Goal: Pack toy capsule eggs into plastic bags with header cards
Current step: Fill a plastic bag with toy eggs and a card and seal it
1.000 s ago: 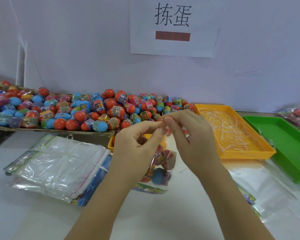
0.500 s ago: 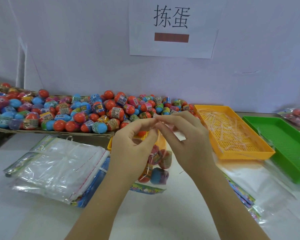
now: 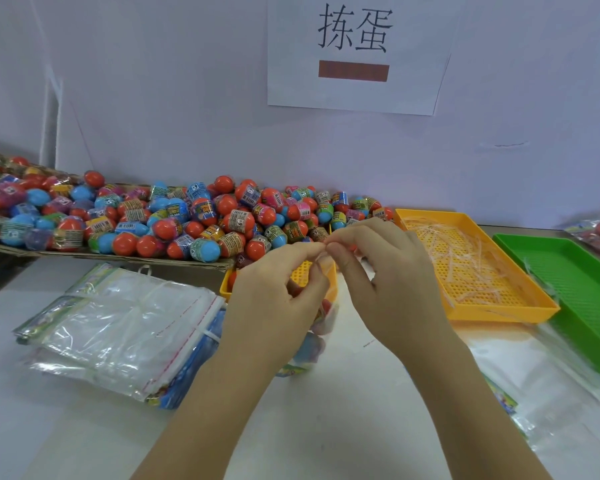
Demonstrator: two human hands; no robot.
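Note:
A clear plastic bag with several capsule eggs inside hangs between my hands above the white table. My left hand and my right hand both pinch the bag's top edge, fingertips nearly touching. The bag's printed header card shows at its lower end, mostly hidden by my left hand. A big heap of red, blue and purple capsule eggs lies on cardboard at the back left.
A stack of empty bags with header cards lies at left. A small yellow tray sits behind my hands. A yellow tray holding clear strips and a green tray stand at right; more bags lie in front of them.
Both hands have lifted the bag's top a little, keeping their pinch. The bag with its eggs now hangs more behind my left hand.

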